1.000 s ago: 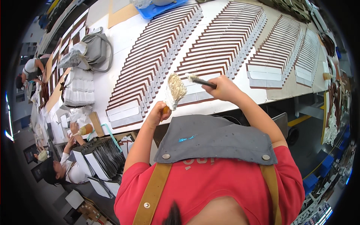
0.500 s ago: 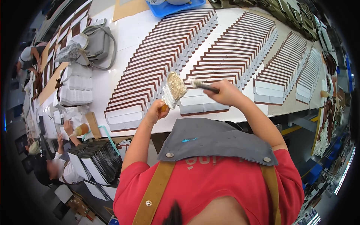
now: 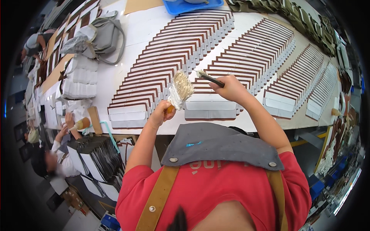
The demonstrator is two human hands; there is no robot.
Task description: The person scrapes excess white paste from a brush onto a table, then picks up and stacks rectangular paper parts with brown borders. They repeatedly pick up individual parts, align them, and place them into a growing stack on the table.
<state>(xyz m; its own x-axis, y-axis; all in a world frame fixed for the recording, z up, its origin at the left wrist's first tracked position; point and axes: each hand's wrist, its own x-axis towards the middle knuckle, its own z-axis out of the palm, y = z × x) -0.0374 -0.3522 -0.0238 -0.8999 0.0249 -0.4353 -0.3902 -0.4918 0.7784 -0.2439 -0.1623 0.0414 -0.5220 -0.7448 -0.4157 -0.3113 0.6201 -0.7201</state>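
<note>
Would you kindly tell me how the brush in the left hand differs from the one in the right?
The left brush is broad; the right brush is slim. The left brush has an orange handle, the right brush a black one. The left brush points up the picture, the right brush leftward. Both have pale tips.

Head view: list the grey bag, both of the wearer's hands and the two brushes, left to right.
Grey bag, left hand, wide brush, thin brush, right hand.
</note>
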